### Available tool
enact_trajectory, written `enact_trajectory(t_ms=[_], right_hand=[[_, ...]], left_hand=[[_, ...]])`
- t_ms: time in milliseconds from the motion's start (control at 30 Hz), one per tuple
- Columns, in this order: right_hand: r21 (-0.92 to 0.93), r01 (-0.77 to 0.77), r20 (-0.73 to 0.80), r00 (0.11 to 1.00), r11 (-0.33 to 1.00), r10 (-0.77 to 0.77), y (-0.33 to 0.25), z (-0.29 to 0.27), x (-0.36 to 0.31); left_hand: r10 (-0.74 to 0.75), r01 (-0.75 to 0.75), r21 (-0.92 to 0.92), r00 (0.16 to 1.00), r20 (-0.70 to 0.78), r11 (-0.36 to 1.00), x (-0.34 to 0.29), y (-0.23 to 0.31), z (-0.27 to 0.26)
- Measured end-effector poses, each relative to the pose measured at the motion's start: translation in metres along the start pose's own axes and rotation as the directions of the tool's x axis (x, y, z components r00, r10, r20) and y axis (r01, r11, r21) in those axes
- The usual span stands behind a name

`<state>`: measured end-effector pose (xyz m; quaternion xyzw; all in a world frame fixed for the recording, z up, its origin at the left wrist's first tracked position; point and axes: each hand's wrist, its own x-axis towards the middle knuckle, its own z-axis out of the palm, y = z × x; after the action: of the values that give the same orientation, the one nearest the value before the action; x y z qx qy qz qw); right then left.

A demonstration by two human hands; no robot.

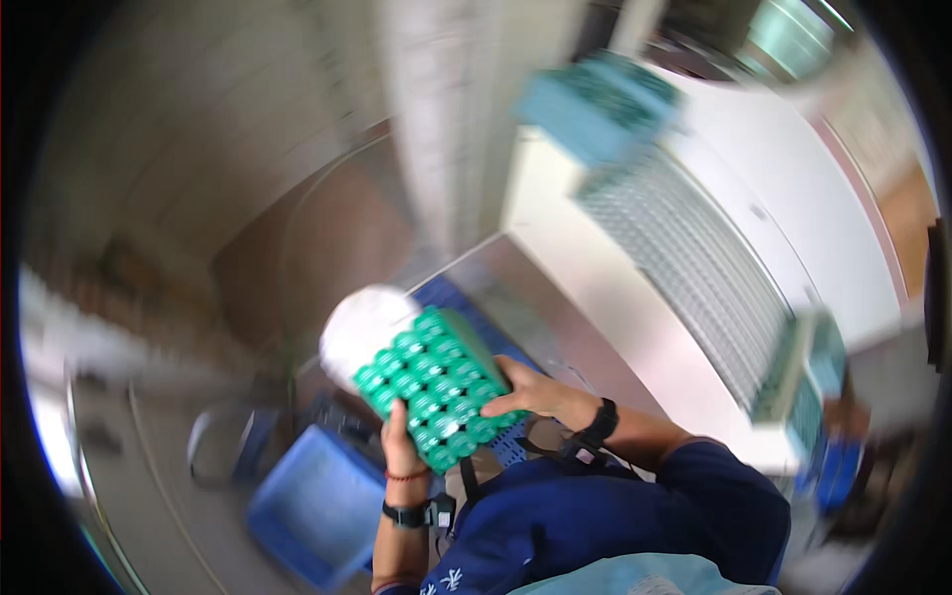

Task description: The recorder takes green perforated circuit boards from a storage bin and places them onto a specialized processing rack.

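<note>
Between my two hands is a block of shiny green rounded pieces [436, 387], set close together in rows. I cannot make out exactly what the pieces are. My left hand [402, 448] grips its near left edge, the thumb lying up over the green face. On the right side my right hand [531, 390] clasps it, thumb on top and the other fingers partly hidden. The block is tilted in front of my body. A white rounded thing [365, 332] shows just beyond its far left corner.
A blue plastic crate [317, 506] stands at lower left. Blue slatted plastic [451, 297] shows behind the block. At right, a white table [635, 312] carries long rows of clear small pieces [694, 268], with light blue boxes [595, 109] at the far end and a teal box [793, 367] nearer.
</note>
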<state>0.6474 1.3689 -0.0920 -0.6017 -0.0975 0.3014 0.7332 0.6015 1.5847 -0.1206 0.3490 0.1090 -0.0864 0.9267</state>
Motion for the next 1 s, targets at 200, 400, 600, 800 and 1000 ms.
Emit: enact_trajectory(t_ms=[200,400,600,800,1000], right_hand=[[0.030,0.260,-0.504,0.838,0.965,-0.210,-0.038,-0.089,-0.196],[0.051,0.696,-0.810,0.449,0.717,-0.378,-0.049,-0.055,-0.308],[-0.135,0.844,-0.984,-0.053,0.518,-0.170,-0.029,-0.048,-0.403],[-0.476,0.777,-0.871,-0.482,0.412,-0.097,-0.012,-0.094,-0.490],[-0.469,0.826,-0.850,-0.518,0.313,0.095,-0.005,-0.152,-0.542]], left_hand=[[-0.251,0.129,0.292,0.866,0.433,0.948,0.024,-0.098,0.187],[-0.644,0.296,0.573,0.408,0.647,0.764,0.010,-0.144,0.306],[-0.666,0.274,0.616,0.157,0.729,0.739,0.026,-0.191,0.353],[-0.673,0.223,0.638,0.329,0.663,0.737,0.097,-0.160,0.300],[-0.586,0.219,0.607,0.629,0.511,0.764,0.135,-0.119,0.238]])
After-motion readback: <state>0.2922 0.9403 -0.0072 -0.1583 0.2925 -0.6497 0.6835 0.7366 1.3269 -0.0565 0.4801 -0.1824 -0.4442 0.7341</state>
